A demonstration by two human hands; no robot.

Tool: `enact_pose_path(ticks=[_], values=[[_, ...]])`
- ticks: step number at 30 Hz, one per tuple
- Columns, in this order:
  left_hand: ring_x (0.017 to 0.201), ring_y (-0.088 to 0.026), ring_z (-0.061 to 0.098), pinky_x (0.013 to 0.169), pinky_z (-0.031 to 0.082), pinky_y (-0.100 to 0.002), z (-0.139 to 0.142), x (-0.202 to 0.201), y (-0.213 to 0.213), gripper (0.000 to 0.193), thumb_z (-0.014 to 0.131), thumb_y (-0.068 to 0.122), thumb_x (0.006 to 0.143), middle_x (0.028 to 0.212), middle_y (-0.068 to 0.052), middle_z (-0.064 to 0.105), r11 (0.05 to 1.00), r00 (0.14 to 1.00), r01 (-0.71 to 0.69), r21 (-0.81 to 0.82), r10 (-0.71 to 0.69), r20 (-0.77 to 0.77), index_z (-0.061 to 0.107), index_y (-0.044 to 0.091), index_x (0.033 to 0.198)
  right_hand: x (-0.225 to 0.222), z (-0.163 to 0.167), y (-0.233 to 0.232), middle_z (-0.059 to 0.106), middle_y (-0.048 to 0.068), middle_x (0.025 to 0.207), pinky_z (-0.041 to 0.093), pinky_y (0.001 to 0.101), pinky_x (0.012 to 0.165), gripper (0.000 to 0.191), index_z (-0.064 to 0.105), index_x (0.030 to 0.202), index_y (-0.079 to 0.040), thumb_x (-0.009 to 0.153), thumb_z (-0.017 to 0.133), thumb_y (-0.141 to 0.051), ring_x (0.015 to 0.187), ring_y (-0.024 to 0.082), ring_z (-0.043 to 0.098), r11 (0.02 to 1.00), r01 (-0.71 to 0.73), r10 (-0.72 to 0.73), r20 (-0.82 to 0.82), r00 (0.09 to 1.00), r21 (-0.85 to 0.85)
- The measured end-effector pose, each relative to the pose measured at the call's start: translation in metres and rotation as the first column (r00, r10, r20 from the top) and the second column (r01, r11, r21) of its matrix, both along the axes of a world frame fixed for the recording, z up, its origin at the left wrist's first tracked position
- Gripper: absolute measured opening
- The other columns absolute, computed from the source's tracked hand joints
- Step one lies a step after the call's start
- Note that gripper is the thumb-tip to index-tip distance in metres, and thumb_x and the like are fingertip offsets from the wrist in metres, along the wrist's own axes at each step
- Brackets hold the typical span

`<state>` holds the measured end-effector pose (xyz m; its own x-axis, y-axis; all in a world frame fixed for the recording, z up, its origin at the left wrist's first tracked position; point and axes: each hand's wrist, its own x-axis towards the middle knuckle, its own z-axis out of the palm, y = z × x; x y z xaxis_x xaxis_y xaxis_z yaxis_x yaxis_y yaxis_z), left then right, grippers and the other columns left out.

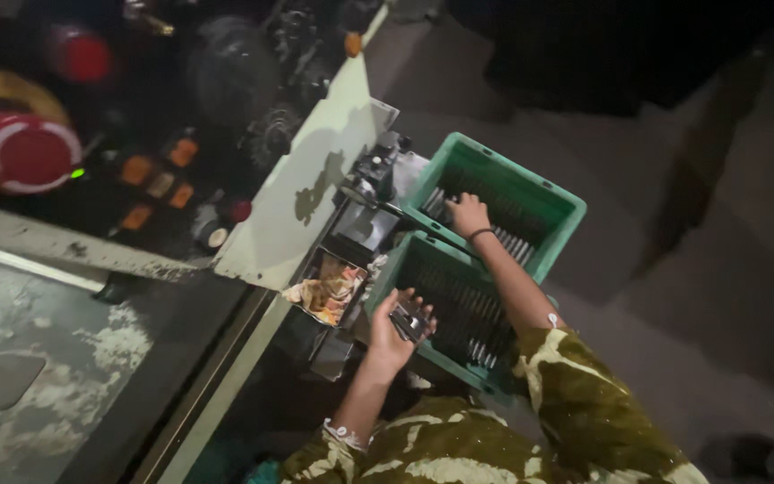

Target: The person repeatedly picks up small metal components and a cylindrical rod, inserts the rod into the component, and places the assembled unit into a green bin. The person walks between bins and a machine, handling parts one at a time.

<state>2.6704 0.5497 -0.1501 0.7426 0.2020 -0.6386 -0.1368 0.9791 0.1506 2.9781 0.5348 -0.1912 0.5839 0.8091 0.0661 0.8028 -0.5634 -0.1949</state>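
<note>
Starting nearest the camera, two camouflage-patterned sleeves (530, 421) are seen at the lower edge, partly cut off by the frame. The left hand (394, 333) is raised over the near green crate (441, 300), and a small bundle of dark metal rods (409, 321) is gripped in its closed fingers; the exact count of rods cannot be made out in the dim light. Rows of similar rods are laid in this crate, their ends catching a faint shine at the near side.

Beyond it, the right hand (468, 215) is reached into the far green crate (530, 193), where it is laid on the rods stored there. Whether the fingers are closed around any rod cannot be told, since the palm side is hidden. A dark band is worn at that wrist.

Left of the crates, a small open tray (329, 289) of crumpled orange and white material is located beside a pale machine panel (302, 202). Farther left, a control area with a red mushroom button (24, 151) and orange buttons is only dimly visible. The upper background is lost in darkness.
</note>
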Motion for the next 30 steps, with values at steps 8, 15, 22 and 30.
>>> enact_pose_path(ticks=[8, 15, 22, 30], values=[[0.091, -0.025, 0.069, 0.083, 0.057, -0.049, 0.008, -0.001, 0.004, 0.028, 0.059, 0.043, 0.098, 0.094, -0.002, 0.070, 1.000, 1.000, -0.029, -0.003, 0.029, -0.009, 0.068, 0.017, 0.102, 0.005, 0.017, 0.003, 0.054, 0.014, 0.134, 0.044, 0.0515, 0.097, 0.027, 0.076, 0.111, -0.026, 0.091, 0.059, -0.020, 0.125, 0.034, 0.049, 0.990, 0.114, -0.107, 0.092, 0.990, -0.077], [0.075, -0.025, 0.065, 0.081, 0.059, -0.053, 0.034, -0.027, 0.006, 0.035, 0.060, 0.043, 0.095, 0.079, -0.005, 0.066, 0.990, 0.991, -0.134, 0.053, 0.133, 0.027, 0.070, 0.011, 0.101, 0.000, 0.034, 0.001, 0.064, 0.017, 0.124, 0.049, 0.0505, 0.092, 0.028, 0.074, 0.109, -0.020, 0.083, 0.066, -0.011, 0.117, 0.037, 0.059, 0.938, 0.085, -0.103, 0.036, 0.994, 0.336], [0.078, -0.022, 0.066, 0.082, 0.057, -0.042, 0.047, -0.069, 0.011, 0.022, 0.062, 0.029, 0.094, 0.081, -0.005, 0.065, 0.933, 0.939, -0.326, 0.150, 0.302, 0.163, 0.067, 0.010, 0.105, 0.014, 0.068, -0.017, 0.070, 0.002, 0.103, 0.055, 0.0323, 0.087, 0.024, 0.065, 0.117, -0.002, 0.096, 0.075, 0.000, 0.096, 0.014, 0.066, 0.401, 0.436, 0.024, -0.486, 0.874, 0.805], [0.084, -0.015, 0.065, 0.080, 0.054, -0.031, 0.054, -0.110, 0.024, 0.018, 0.066, 0.012, 0.094, 0.088, -0.002, 0.063, 0.762, 0.858, -0.512, 0.396, 0.472, 0.201, 0.065, 0.005, 0.111, -0.095, 0.066, -0.024, 0.064, -0.001, 0.079, 0.039, 0.0241, 0.059, 0.045, 0.071, 0.102, -0.002, 0.113, 0.051, -0.040, 0.068, 0.007, 0.052, 0.664, 0.459, 0.414, -0.801, 0.433, 0.590]])
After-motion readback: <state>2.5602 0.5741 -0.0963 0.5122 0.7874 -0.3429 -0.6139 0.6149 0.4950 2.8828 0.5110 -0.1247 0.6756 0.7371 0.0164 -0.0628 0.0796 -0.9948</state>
